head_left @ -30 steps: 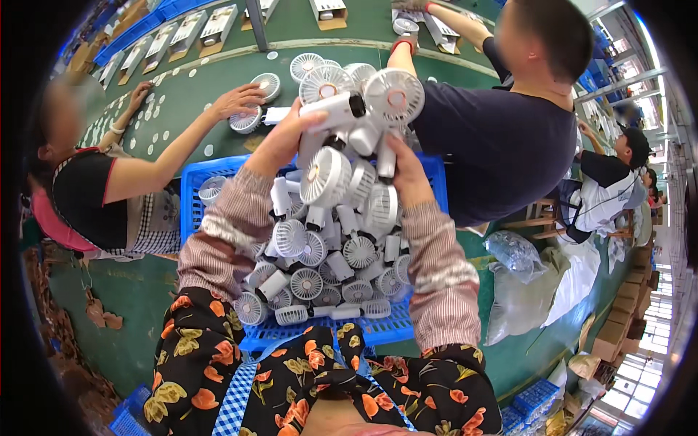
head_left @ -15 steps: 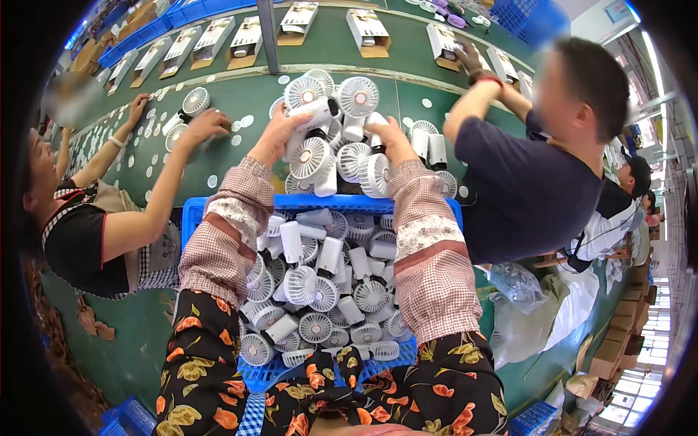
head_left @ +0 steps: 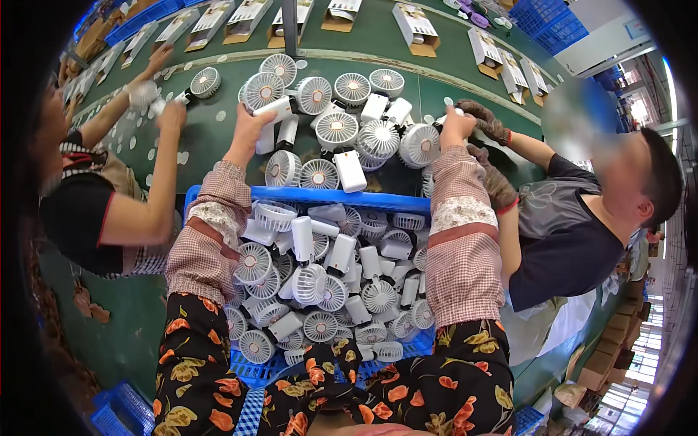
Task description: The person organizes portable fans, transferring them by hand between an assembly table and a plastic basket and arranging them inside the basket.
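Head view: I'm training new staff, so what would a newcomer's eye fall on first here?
Probably the blue basket in the lower middle, heaped with white handheld fans. Next, the cluster of similar fans on the green table just beyond it, with the left hand at its left edge and the right hand at its right. A co-worker's brown gloved hands, close beside the right hand, may also catch the eye.

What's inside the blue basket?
A jumbled heap of white handheld fans in the blue basket. Whatever lies beneath the top ones is covered, and the sleeves hide parts of its sides.
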Action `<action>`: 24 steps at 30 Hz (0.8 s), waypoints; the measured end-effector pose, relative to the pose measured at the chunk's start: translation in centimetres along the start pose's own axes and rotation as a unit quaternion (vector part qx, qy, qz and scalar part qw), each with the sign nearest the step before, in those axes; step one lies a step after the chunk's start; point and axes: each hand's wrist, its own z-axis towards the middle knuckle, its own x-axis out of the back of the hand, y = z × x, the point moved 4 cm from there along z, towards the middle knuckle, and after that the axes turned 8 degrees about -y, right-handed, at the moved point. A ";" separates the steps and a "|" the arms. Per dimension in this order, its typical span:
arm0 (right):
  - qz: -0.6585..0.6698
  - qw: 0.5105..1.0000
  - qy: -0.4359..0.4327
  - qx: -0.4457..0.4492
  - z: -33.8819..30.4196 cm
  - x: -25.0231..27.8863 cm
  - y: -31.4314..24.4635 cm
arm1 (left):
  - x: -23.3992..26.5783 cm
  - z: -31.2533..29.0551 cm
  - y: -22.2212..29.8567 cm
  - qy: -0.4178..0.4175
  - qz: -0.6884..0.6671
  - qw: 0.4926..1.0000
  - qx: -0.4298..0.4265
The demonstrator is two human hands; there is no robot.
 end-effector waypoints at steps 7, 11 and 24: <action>-0.142 0.980 -0.054 0.125 5.5 5.9 3.5 | -4.5 -0.4 -0.3 -0.028 0.257 0.960 -0.104; -0.123 0.949 -0.146 0.250 -3.1 6.7 0.0 | -1.0 -3.6 2.1 -0.033 0.286 0.956 -0.055; -0.134 0.838 -0.526 -0.044 -31.8 13.1 9.1 | 8.2 -30.1 3.9 0.062 0.069 0.994 0.059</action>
